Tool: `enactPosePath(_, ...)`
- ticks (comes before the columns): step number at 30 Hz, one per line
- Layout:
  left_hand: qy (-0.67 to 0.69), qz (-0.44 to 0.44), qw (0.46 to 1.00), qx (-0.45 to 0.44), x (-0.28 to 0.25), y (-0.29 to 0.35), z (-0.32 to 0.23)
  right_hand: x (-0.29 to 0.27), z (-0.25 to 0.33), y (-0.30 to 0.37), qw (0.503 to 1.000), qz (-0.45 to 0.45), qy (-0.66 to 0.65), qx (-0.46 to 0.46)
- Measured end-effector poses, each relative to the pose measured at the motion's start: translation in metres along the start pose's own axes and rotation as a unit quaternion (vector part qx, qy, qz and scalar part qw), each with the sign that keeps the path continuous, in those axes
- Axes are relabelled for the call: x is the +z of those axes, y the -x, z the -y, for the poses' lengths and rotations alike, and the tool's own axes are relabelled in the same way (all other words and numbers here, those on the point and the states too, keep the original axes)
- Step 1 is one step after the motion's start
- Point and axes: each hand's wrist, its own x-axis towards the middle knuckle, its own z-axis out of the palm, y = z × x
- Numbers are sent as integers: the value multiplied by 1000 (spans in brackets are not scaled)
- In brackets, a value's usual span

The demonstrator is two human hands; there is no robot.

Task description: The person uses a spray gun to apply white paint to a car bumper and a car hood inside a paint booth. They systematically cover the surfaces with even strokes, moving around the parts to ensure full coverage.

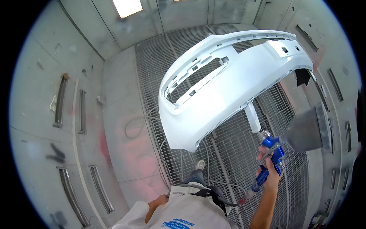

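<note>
My right hand (272, 173) grips the handle of a blue spray gun (275, 150), fingers at its trigger. A translucent grey paint cup (307, 129) is fixed to the gun and tilts out to the right. Ahead of the gun is a glossy white car bumper (236, 80), held up off the floor, with a white support piece (252, 117) under its near edge. My left hand (162, 200) is low beside my waist, near a hose; its fingers are mostly hidden, and whether it holds the hose is unclear.
An air hose (225, 184) runs from the gun's handle around my waist, with loops trailing onto the metal grating floor (236, 133). Grey booth walls (42, 126) with long metal fixtures stand on both sides. A lit panel (127, 7) is at the far end.
</note>
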Motion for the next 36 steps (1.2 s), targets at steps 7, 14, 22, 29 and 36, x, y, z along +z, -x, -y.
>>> enactPosePath(7,141,-92,983,-68,3,14,-71,19,38,-95,994,41,-86,51)
enactPosePath(14,223,-405,875,-140,95,15,-145,60,55,-187,991,78,-95,42)
enactPosePath(22,264,-571,729,-269,230,32,-211,104,30,-238,974,202,-41,88)
enactPosePath(29,499,-495,630,-332,275,36,-253,173,9,-230,948,301,5,106)
enactPosePath(36,556,-489,571,-353,297,7,-236,216,-39,-240,949,288,126,-31)
